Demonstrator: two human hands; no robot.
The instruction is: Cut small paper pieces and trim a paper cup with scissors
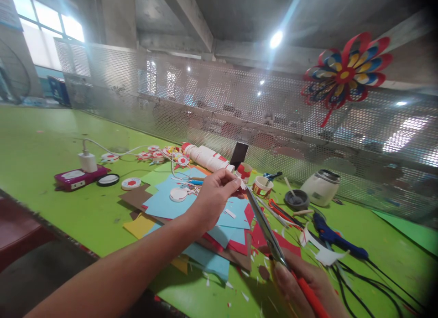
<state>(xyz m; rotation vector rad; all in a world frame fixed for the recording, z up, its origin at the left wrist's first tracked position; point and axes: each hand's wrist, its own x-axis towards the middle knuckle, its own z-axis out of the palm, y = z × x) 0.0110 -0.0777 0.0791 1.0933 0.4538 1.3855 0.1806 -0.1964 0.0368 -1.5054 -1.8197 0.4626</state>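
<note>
Between the thumb and fingers of my left hand (214, 199) is a small white paper piece (242, 185), partly hidden by the fingertips. My right hand (304, 281), low in the view, is closed around the red handles of a pair of scissors (265, 224). Their long metal blades point up and away, with the tips at the paper piece. Beneath my left hand lies a loose stack of coloured paper sheets (164, 205), light blue on top. A round white disc (178, 195) and a small white strip (230, 213) rest on it.
Right of the stack are a blue glue gun (338, 238) with black cables, a grey bowl (297, 199), a white jar (321, 188) and a paper cup (263, 186). Behind stand white rolls (208, 157) and a phone (239, 154). At left sits a purple power strip (80, 177).
</note>
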